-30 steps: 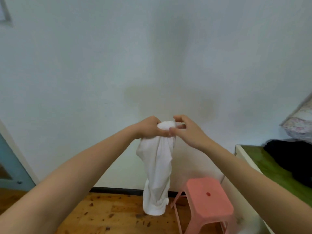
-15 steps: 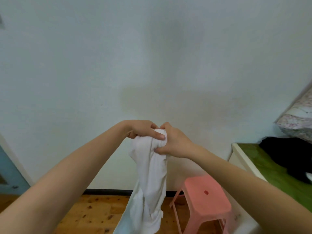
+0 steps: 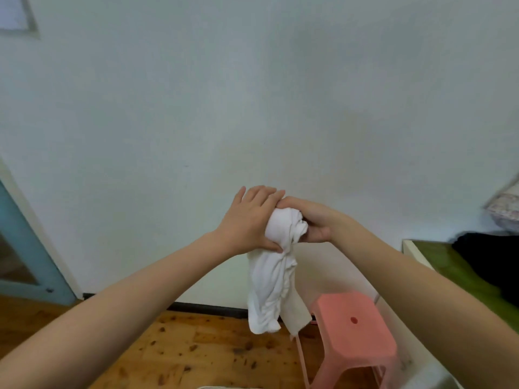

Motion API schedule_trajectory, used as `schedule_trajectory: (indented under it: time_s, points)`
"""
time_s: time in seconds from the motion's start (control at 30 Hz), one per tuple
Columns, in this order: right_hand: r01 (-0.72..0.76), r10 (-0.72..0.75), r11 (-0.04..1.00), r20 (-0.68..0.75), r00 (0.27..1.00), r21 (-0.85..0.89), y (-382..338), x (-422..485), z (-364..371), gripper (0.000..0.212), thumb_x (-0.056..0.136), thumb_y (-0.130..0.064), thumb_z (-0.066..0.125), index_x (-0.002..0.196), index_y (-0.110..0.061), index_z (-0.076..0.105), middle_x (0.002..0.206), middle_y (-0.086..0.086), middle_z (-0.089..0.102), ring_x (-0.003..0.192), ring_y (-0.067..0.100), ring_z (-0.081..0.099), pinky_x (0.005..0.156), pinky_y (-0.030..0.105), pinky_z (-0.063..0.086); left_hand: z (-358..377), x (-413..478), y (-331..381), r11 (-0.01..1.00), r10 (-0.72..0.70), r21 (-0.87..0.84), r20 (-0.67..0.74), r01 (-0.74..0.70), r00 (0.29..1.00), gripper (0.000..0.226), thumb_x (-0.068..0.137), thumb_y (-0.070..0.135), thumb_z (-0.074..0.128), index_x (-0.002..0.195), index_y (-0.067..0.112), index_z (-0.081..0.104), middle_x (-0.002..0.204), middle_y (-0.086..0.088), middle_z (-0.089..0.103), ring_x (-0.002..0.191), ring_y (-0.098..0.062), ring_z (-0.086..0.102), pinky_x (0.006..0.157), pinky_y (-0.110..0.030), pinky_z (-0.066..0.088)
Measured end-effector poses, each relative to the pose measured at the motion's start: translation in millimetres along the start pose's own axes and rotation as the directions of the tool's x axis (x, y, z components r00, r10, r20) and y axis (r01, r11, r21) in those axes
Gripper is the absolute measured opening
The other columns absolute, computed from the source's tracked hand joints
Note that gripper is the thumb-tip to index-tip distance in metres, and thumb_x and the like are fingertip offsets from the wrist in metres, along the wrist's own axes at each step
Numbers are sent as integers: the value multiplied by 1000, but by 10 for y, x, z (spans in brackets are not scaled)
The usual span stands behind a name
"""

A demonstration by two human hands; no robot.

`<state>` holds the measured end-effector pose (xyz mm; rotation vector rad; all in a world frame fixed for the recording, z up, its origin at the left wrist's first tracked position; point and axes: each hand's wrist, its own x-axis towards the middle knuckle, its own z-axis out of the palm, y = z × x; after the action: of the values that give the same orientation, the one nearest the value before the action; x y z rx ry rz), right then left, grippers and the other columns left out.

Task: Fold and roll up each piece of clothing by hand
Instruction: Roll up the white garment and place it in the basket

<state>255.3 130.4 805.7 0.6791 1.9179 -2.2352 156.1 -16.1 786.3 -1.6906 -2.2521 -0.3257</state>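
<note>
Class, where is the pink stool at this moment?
The pink stool stands on the wooden floor at lower right of the head view, right of the hanging white garment, left of the green platform.

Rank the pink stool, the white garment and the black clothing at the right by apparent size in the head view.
Largest: pink stool.
Next: white garment.
Smallest: black clothing, but the right frame edge cuts it off, so that rank is unsure.

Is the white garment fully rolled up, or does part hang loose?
Partly rolled: left hand and right hand grip a roll at the top of the white garment; the rest hangs loose.
</note>
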Motion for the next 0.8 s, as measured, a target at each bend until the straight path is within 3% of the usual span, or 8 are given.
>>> schedule_trajectory:
  time_s: [0.13, 0.2, 0.27, 0.33, 0.4, 0.53, 0.67, 0.8]
  points:
    - [-40, 41, 999, -28, 999, 32, 75, -12, -41, 30, 87, -33, 57, 101, -7, 64, 97, 12, 70, 91, 25, 66, 85, 37, 50, 12, 99, 52, 999, 48, 8, -16, -48, 999, 85, 57, 68, 72, 123, 20, 48, 114, 4, 56, 103, -20, 54, 96, -34, 35]
    - [-63, 41, 979, -114, 993, -194, 77, -41, -63, 39, 82, -48, 56, 95, -12, 63, 90, 10, 66, 81, 24, 61, 72, 32, 49, 6, 150, 72, 1000, 3, -4, 66, -3, 998, 70, 59, 64, 71, 111, 21, 51, 102, 5, 61, 92, -19, 59, 89, -33, 38]
    - [-41, -88, 871, -236, 968, -490, 69, -70, -45, 49, 85, -62, 48, 95, -16, 64, 97, 10, 67, 85, 25, 60, 77, 36, 50, -11, 213, 77, 992, -98, -53, 219, 113, 971, 61, 61, 60, 72, 105, 23, 52, 97, 7, 64, 88, -18, 61, 80, -33, 42]
    - [73, -370, 744, -319, 872, -664, 83, -112, -43, 49, 90, -59, 46, 103, -15, 62, 110, 5, 65, 96, 20, 60, 91, 40, 47, -41, 313, 60, 959, -182, -135, 385, 251, 905, 55, 61, 56, 75, 99, 21, 56, 92, 4, 65, 82, -19, 61, 70, -30, 47]
    - [230, -612, 539, -190, 768, -810, 113, -232, -4, 54, 86, -52, 60, 128, -17, 52, 130, 0, 52, 115, 14, 51, 99, 31, 40, -72, 420, -1, 894, -217, -244, 499, 377, 839, 50, 63, 52, 78, 92, 15, 60, 84, -1, 63, 68, -18, 60, 56, -26, 46]
    - [202, -701, -128, 233, 674, -971, 307, -274, 3, 106, 64, -68, 68, 148, -20, 23, 152, 11, 29, 139, 29, 29, 114, 42, 27, -214, 533, -123, 781, -150, -382, 652, 493, 743, 62, 60, 59, 75, 101, 12, 63, 88, -7, 58, 66, -21, 54, 53, -25, 41]
    - [282, -735, -196, 330, 592, -939, 406, -224, -67, 114, 62, -58, 78, 148, -29, 8, 154, 16, 24, 142, 38, 23, 116, 50, 24, -400, 535, -127, 665, 6, -483, 766, 570, 642, 40, 85, 42, 66, 111, 13, 63, 81, -3, 58, 60, -15, 49, 45, -17, 34]
    - [254, -801, -320, 404, 442, -913, 404, -186, -93, 110, 60, -48, 82, 146, -20, 19, 147, 19, 34, 131, 40, 38, 108, 47, 36, -362, 513, -124, 564, 137, -564, 784, 603, 605, 42, 85, 36, 65, 121, 16, 59, 116, -4, 68, 97, -15, 67, 72, -22, 54]
